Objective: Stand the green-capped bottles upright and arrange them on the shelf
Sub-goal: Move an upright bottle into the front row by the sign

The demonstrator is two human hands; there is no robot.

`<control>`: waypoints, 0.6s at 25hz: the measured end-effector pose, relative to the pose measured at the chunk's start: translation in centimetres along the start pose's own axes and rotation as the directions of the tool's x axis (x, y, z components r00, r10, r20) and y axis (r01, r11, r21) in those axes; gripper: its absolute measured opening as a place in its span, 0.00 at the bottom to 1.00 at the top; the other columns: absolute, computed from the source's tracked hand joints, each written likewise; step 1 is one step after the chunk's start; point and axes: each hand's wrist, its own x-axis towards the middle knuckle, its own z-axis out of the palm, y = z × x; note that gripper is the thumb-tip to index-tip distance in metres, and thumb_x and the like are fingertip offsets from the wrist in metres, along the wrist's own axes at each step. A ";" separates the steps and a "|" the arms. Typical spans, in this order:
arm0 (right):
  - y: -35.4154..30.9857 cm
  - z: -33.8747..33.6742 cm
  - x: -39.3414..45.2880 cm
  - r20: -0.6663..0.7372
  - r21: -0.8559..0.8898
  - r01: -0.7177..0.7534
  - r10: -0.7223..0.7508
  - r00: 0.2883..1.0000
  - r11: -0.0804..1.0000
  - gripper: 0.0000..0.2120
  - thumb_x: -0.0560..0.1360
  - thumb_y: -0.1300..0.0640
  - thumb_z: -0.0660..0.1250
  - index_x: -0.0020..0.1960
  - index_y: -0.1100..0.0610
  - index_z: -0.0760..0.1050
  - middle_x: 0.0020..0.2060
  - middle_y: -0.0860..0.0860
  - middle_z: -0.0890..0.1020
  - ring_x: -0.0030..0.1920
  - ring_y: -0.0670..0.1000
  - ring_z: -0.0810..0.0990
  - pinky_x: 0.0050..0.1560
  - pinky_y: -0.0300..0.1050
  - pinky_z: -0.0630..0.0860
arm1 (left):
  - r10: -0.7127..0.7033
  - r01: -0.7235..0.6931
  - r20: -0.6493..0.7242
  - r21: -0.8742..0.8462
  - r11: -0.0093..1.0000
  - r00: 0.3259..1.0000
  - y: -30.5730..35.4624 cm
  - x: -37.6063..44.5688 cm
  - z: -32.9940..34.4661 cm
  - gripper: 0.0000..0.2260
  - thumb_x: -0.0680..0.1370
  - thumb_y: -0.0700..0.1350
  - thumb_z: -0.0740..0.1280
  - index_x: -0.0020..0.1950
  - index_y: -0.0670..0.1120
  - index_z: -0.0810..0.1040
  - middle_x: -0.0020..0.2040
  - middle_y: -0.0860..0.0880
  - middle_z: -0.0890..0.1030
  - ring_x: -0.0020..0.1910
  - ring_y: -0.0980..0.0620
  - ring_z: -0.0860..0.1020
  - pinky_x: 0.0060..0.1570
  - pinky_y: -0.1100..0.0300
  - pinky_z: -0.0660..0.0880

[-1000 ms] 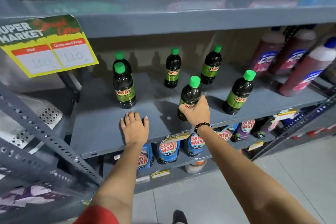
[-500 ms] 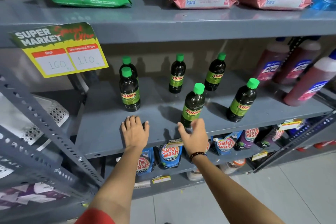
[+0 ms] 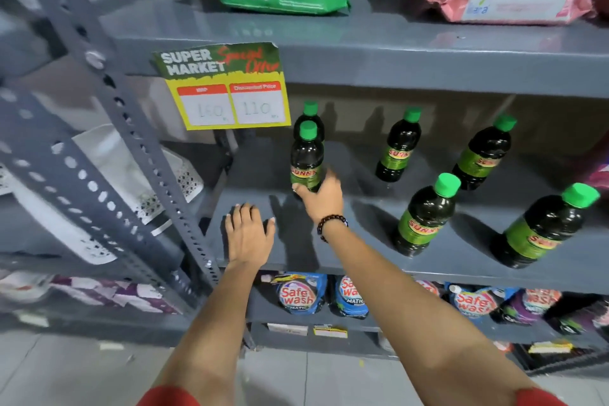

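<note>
Bottles stand up on the gray shelf [image 3: 362, 260]. Right hand [image 3: 321, 199] wraps the bottom of the front left Sunny bottle [image 3: 306, 158]. Left hand [image 3: 247, 234] lies flat and open near the front edge.

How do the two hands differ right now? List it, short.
The left hand lies flat, palm down, on the shelf, holding nothing; the right hand reaches further in, curled around the base of the front-left bottle. The right wrist wears a beaded bracelet; the left is bare. Both come in over the same shelf edge.
</note>
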 end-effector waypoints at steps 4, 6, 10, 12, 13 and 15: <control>-1.0 1.4 1.8 -0.012 0.069 -0.031 0.032 0.999 0.997 0.31 0.67 0.59 0.76 0.66 0.62 0.66 0.58 0.60 0.80 0.59 0.59 0.79 0.55 0.45 0.75 | -0.007 0.007 0.005 -0.033 0.999 1.000 -0.5 -0.1 0.6 0.23 0.74 0.53 0.55 0.55 0.35 0.75 0.55 0.34 0.79 0.57 0.36 0.75 0.58 0.38 0.70; -1.3 1.1 2.5 0.009 0.079 -0.052 0.051 0.999 0.995 0.33 0.69 0.58 0.74 0.69 0.58 0.65 0.61 0.57 0.79 0.61 0.58 0.78 0.57 0.43 0.73 | -0.004 0.003 -0.013 -0.055 0.999 1.000 -0.5 -0.3 0.6 0.24 0.73 0.53 0.52 0.55 0.36 0.75 0.55 0.35 0.79 0.57 0.37 0.75 0.59 0.39 0.70; -0.9 -0.1 2.4 0.016 0.012 -0.008 0.008 1.000 1.000 0.30 0.67 0.57 0.76 0.66 0.57 0.69 0.59 0.55 0.81 0.60 0.57 0.79 0.57 0.43 0.74 | -0.017 0.014 -0.041 -0.072 0.997 0.999 -0.6 -0.1 0.7 0.25 0.73 0.53 0.51 0.56 0.36 0.74 0.55 0.35 0.79 0.58 0.37 0.75 0.60 0.39 0.68; -0.4 -0.7 1.6 0.012 -0.024 0.014 -0.014 1.000 1.000 0.29 0.65 0.55 0.77 0.63 0.57 0.71 0.57 0.55 0.82 0.58 0.57 0.80 0.57 0.45 0.75 | -0.016 0.013 -0.038 -0.071 0.997 0.999 -0.7 -0.2 0.8 0.25 0.73 0.53 0.50 0.56 0.36 0.74 0.56 0.36 0.79 0.58 0.37 0.74 0.60 0.39 0.67; -0.2 -0.9 1.0 0.015 -0.034 0.024 -0.023 1.000 0.999 0.29 0.64 0.55 0.78 0.62 0.58 0.72 0.56 0.56 0.83 0.57 0.57 0.80 0.57 0.46 0.76 | -0.013 0.010 -0.039 -0.071 0.997 0.999 -0.7 -0.3 0.9 0.25 0.73 0.53 0.50 0.56 0.36 0.74 0.56 0.36 0.79 0.59 0.37 0.74 0.60 0.39 0.67; 0.2 -1.2 -0.2 0.016 -0.056 0.046 -0.045 0.999 0.997 0.28 0.63 0.54 0.79 0.59 0.58 0.73 0.55 0.56 0.83 0.56 0.56 0.80 0.56 0.46 0.76 | -0.011 0.009 -0.016 -0.073 0.997 1.000 -0.8 -0.3 0.8 0.25 0.73 0.53 0.50 0.56 0.37 0.74 0.57 0.36 0.78 0.59 0.37 0.73 0.60 0.39 0.67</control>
